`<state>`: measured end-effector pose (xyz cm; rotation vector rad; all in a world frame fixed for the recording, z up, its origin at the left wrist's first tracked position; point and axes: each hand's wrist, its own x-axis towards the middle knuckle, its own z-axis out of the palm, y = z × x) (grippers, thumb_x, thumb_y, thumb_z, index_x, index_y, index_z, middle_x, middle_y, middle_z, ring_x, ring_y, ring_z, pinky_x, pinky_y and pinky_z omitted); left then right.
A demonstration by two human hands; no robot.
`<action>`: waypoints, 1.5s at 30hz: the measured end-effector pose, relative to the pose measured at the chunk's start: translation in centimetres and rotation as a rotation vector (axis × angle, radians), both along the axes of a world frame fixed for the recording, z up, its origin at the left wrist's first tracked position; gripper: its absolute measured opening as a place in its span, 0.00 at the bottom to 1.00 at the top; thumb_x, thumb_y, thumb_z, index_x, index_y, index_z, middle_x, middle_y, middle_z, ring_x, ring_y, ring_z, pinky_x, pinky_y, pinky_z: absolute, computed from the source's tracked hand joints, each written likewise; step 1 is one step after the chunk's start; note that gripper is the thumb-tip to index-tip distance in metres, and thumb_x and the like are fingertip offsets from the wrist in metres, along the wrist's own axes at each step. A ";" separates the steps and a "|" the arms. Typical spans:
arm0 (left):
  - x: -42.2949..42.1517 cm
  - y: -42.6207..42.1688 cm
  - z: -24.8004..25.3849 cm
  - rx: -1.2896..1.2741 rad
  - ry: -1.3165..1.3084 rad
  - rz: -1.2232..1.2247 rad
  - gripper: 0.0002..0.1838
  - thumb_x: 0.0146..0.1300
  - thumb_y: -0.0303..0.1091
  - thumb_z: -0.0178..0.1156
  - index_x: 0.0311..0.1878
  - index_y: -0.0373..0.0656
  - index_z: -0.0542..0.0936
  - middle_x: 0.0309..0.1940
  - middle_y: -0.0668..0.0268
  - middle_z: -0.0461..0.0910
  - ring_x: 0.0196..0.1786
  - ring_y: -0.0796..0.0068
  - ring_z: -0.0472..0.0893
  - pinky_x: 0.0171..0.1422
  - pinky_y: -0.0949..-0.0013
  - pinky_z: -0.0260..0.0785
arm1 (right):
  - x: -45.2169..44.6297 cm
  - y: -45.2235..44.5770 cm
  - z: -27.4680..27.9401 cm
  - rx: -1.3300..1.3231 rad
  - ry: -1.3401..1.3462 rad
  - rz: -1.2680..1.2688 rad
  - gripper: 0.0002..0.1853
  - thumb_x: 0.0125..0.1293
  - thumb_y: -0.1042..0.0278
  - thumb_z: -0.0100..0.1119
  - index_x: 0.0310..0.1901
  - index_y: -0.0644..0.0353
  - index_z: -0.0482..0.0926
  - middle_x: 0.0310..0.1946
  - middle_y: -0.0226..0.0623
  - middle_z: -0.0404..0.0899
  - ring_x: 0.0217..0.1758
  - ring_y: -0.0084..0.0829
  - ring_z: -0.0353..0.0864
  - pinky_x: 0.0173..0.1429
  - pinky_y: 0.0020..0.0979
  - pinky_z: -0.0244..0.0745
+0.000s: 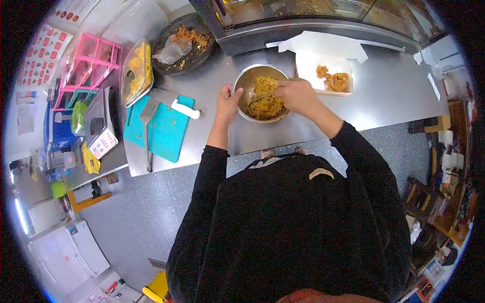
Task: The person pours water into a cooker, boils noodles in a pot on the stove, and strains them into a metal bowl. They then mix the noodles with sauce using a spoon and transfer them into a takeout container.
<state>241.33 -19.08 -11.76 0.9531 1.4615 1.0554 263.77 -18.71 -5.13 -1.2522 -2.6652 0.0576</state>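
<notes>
A round metal bowl point(241, 108) stands near the counter's front edge with yellow noodles point(268, 103) inside. At its left rim is my left hand point(228, 103), closed on the edge with the thumb towards the inside. My right hand point(298, 96) reaches over the right rim, its fingers closed round a metal utensil point(256, 99). The utensil's end lies among the noodles, so I cannot make out its exact kind. Right of the bowl, a paper-lined open box point(329, 59) contains pieces of fried food point(335, 81).
Left of the bowl, a turquoise cutting board point(166, 132) carries a slotted turner point(148, 126) and a white-handled knife point(186, 109). Behind them are a clear tub point(146, 78) of yellow food and a dark round pan point(174, 64) with scraps. A glass-fronted case point(323, 28) borders the counter's back.
</notes>
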 end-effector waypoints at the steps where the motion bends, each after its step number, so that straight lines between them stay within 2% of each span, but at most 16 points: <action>1: 0.3 -0.2 0.7 0.048 -0.040 -0.013 0.13 0.54 0.32 0.59 0.39 0.39 0.68 0.26 0.71 0.70 0.26 0.84 0.67 0.29 0.79 0.60 | 0.8 -0.3 1.0 0.017 0.120 -0.021 0.08 0.45 0.69 0.51 0.27 0.47 0.79 0.25 0.29 0.74 0.29 0.33 0.77 0.31 0.34 0.72; 4: -0.2 0.1 -0.4 0.139 -0.027 -0.044 0.09 0.53 0.28 0.57 0.37 0.39 0.69 0.25 0.71 0.70 0.26 0.84 0.67 0.30 0.79 0.60 | 2.6 -0.3 2.1 -0.006 0.214 -0.129 0.13 0.41 0.74 0.55 0.31 0.47 0.80 0.26 0.27 0.75 0.27 0.32 0.76 0.31 0.31 0.72; 8: -0.8 0.6 0.1 0.222 0.015 -0.090 0.06 0.51 0.23 0.53 0.34 0.39 0.70 0.24 0.72 0.70 0.27 0.84 0.68 0.30 0.79 0.60 | 3.6 0.1 2.9 0.002 0.146 -0.199 0.12 0.42 0.73 0.57 0.31 0.46 0.81 0.26 0.26 0.76 0.28 0.32 0.76 0.31 0.30 0.71; 11: -0.5 -0.1 3.4 0.254 0.001 -0.101 0.06 0.51 0.22 0.52 0.34 0.39 0.70 0.24 0.72 0.70 0.27 0.85 0.68 0.30 0.78 0.61 | 4.3 0.5 4.6 0.065 0.231 -0.242 0.10 0.45 0.73 0.57 0.30 0.46 0.81 0.26 0.27 0.75 0.28 0.32 0.76 0.30 0.30 0.70; 13: -0.4 0.3 4.6 0.301 0.009 -0.112 0.06 0.50 0.22 0.52 0.34 0.39 0.70 0.24 0.72 0.70 0.27 0.85 0.66 0.30 0.79 0.60 | 4.9 0.5 5.7 0.090 0.268 -0.257 0.16 0.45 0.76 0.50 0.33 0.43 0.80 0.28 0.26 0.75 0.30 0.32 0.76 0.31 0.32 0.72; 17: 1.9 0.9 8.5 0.396 0.075 -0.051 0.06 0.49 0.21 0.51 0.33 0.38 0.70 0.22 0.74 0.66 0.26 0.86 0.63 0.30 0.81 0.57 | 7.3 1.9 7.2 0.129 0.386 -0.172 0.16 0.44 0.77 0.52 0.34 0.44 0.80 0.27 0.27 0.75 0.29 0.32 0.76 0.31 0.31 0.71; 20: 5.3 0.9 11.8 0.453 0.212 0.009 0.06 0.47 0.21 0.50 0.31 0.39 0.70 0.21 0.72 0.66 0.25 0.84 0.62 0.29 0.79 0.57 | 9.6 3.2 8.3 0.004 0.400 -0.220 0.14 0.47 0.76 0.54 0.35 0.46 0.80 0.27 0.30 0.75 0.28 0.34 0.75 0.31 0.31 0.70; 23: 8.6 1.5 11.6 0.472 0.323 0.076 0.06 0.46 0.21 0.50 0.30 0.39 0.70 0.20 0.69 0.65 0.25 0.83 0.63 0.29 0.77 0.57 | 12.0 4.8 7.4 0.040 0.494 -0.121 0.12 0.50 0.75 0.53 0.35 0.47 0.79 0.27 0.31 0.76 0.28 0.35 0.75 0.31 0.32 0.71; 24: 10.0 1.2 12.5 0.507 0.364 0.103 0.06 0.45 0.21 0.50 0.29 0.39 0.69 0.20 0.64 0.65 0.24 0.76 0.65 0.30 0.74 0.59 | 12.7 5.1 7.1 0.049 0.487 -0.089 0.11 0.51 0.74 0.53 0.35 0.48 0.79 0.28 0.33 0.76 0.30 0.37 0.76 0.33 0.33 0.71; 25: 11.1 1.1 12.7 0.507 0.373 0.121 0.06 0.45 0.21 0.50 0.29 0.39 0.69 0.20 0.64 0.65 0.24 0.76 0.65 0.30 0.74 0.59 | 13.4 5.5 6.9 0.048 0.492 -0.070 0.11 0.51 0.74 0.53 0.35 0.48 0.79 0.28 0.33 0.76 0.30 0.37 0.76 0.33 0.33 0.71; 27: 13.3 1.1 13.0 0.520 0.575 0.189 0.07 0.43 0.20 0.50 0.29 0.39 0.69 0.21 0.60 0.67 0.26 0.65 0.69 0.31 0.67 0.61 | 14.6 5.9 6.2 0.071 0.476 -0.009 0.11 0.52 0.75 0.51 0.36 0.49 0.78 0.28 0.33 0.77 0.31 0.38 0.76 0.34 0.34 0.72; 30: 16.3 1.3 12.8 0.555 0.713 0.279 0.08 0.42 0.20 0.50 0.29 0.39 0.69 0.22 0.56 0.69 0.29 0.55 0.70 0.33 0.61 0.62 | 16.3 7.0 4.8 0.055 0.469 0.040 0.12 0.51 0.76 0.51 0.37 0.50 0.78 0.27 0.33 0.76 0.31 0.36 0.76 0.34 0.32 0.72; 36: 21.2 1.4 12.8 0.512 0.825 0.366 0.11 0.43 0.21 0.50 0.34 0.41 0.70 0.25 0.54 0.70 0.31 0.52 0.70 0.34 0.57 0.64 | 17.4 7.8 3.5 0.089 0.514 0.102 0.16 0.48 0.79 0.52 0.39 0.49 0.78 0.27 0.31 0.76 0.30 0.33 0.76 0.33 0.31 0.72; 39: 22.3 1.6 12.1 0.602 0.963 0.382 0.13 0.44 0.21 0.50 0.37 0.41 0.70 0.28 0.52 0.70 0.32 0.49 0.71 0.35 0.54 0.65 | 17.1 8.1 1.6 0.085 0.514 0.179 0.18 0.45 0.76 0.56 0.41 0.46 0.78 0.29 0.29 0.75 0.32 0.31 0.76 0.34 0.30 0.73; 41: 23.0 1.8 12.1 0.577 1.016 0.385 0.13 0.45 0.21 0.50 0.37 0.42 0.70 0.29 0.51 0.70 0.32 0.48 0.71 0.35 0.54 0.65 | 16.7 8.3 0.8 0.126 0.402 0.219 0.21 0.42 0.74 0.59 0.42 0.45 0.78 0.30 0.27 0.74 0.32 0.29 0.76 0.34 0.30 0.73; 45: 24.1 2.0 12.3 0.517 1.091 0.406 0.13 0.46 0.21 0.49 0.38 0.43 0.69 0.30 0.51 0.70 0.32 0.46 0.72 0.34 0.53 0.66 | 18.0 8.9 0.0 0.085 0.401 0.264 0.21 0.40 0.71 0.59 0.42 0.43 0.77 0.29 0.28 0.72 0.32 0.31 0.75 0.33 0.33 0.72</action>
